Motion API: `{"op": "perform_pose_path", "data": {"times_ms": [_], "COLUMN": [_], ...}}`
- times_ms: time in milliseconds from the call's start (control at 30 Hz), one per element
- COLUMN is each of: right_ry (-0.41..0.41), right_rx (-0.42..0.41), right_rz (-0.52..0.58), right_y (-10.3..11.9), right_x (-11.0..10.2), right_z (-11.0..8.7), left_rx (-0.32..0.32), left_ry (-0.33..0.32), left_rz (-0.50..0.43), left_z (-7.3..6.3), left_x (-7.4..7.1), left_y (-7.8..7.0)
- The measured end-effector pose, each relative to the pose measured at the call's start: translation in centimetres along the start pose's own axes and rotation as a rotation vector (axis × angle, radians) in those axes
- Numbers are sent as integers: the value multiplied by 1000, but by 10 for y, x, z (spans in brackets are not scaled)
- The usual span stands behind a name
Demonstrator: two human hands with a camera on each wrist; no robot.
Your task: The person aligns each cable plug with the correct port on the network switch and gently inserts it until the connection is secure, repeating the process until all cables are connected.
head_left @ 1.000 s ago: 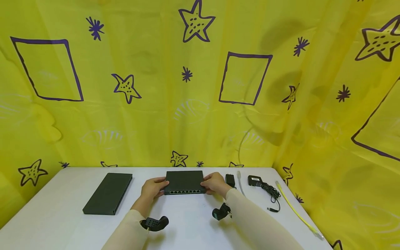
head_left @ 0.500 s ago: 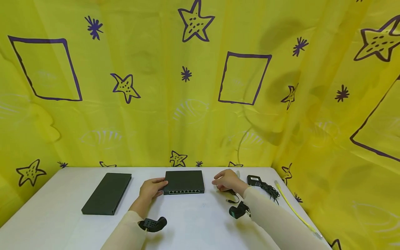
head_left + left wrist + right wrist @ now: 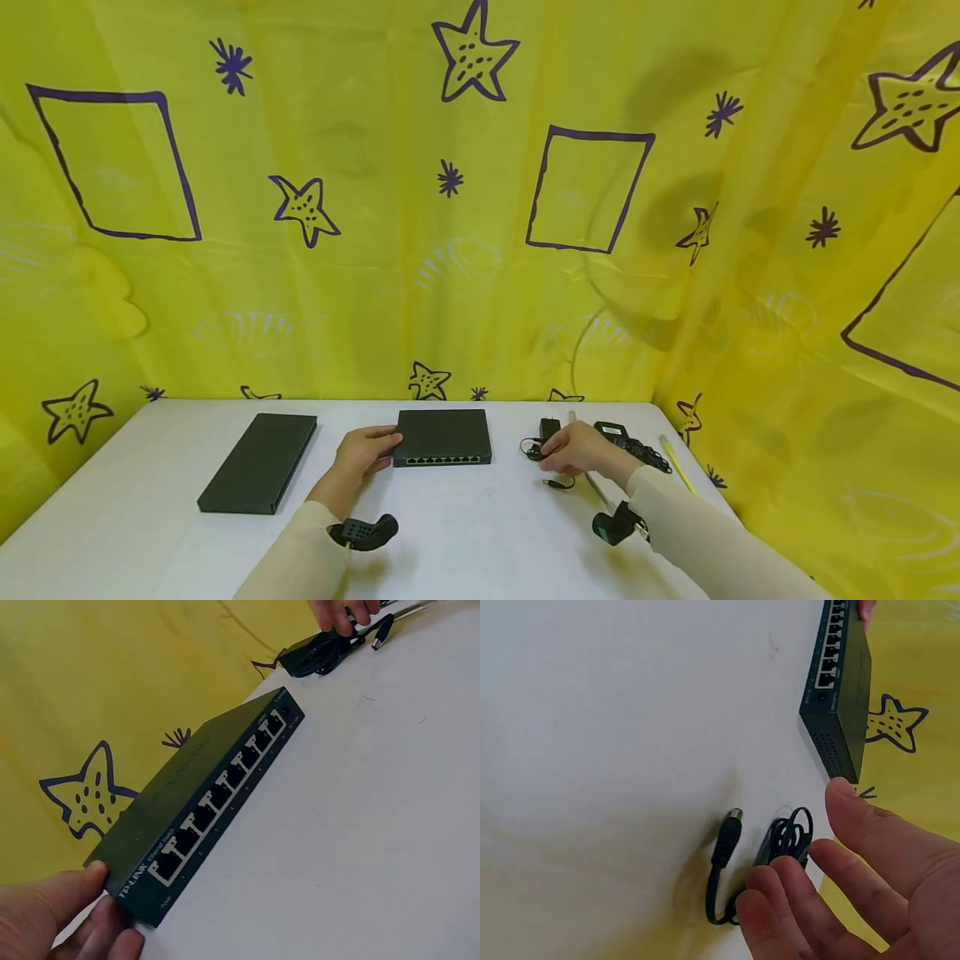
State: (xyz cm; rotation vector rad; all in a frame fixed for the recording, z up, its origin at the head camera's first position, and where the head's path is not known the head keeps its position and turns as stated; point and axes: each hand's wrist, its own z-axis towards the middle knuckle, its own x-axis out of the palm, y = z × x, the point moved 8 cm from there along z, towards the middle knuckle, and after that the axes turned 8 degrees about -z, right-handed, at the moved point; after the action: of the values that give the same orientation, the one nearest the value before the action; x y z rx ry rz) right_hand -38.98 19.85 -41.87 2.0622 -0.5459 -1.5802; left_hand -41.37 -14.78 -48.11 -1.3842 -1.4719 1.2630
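A black TP-LINK Ethernet switch (image 3: 442, 435) lies on the white table with its row of ports facing me. My left hand (image 3: 358, 460) pinches its left end, thumb on top and fingers at the side. To the right, my right hand (image 3: 581, 448) hovers by a small black power adapter (image 3: 550, 427), its fingers parted and nothing between them. The adapter's coiled cord (image 3: 787, 838) and barrel plug (image 3: 727, 838) lie just beyond the fingertips in the right wrist view. A grey network cable (image 3: 598, 492) runs partly under that hand in the head view.
A larger flat black box (image 3: 258, 463) lies on the left of the table. Beyond my right hand are a second black power adapter (image 3: 612, 431) with a bundled cord and a yellow network cable (image 3: 678, 467), partly hidden by my sleeve. A yellow curtain (image 3: 360, 292) hangs behind the table.
My right hand has let go of the switch's right end and moved right to the small adapter's cord. The left hand stays on the switch, which has not moved.
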Motion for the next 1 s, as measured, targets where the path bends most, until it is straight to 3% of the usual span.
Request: {"op": "perform_pose_path", "data": {"times_ms": [233,467,1000], "right_ry": [25,13,-92], "right_rx": [-71,-64,-105], "right_rz": [-62,-125,-203], "right_y": [2,2,-2], "right_x": [4,7,12], "right_z": [-8,-7,-6], "left_rx": [-49,-56,-63], "left_ry": [42,49,27], "left_rz": [26,5,-17], "left_z": [0,-4,-4], "left_x": [1,2,2], "left_y": [-4,-7,-6]}}
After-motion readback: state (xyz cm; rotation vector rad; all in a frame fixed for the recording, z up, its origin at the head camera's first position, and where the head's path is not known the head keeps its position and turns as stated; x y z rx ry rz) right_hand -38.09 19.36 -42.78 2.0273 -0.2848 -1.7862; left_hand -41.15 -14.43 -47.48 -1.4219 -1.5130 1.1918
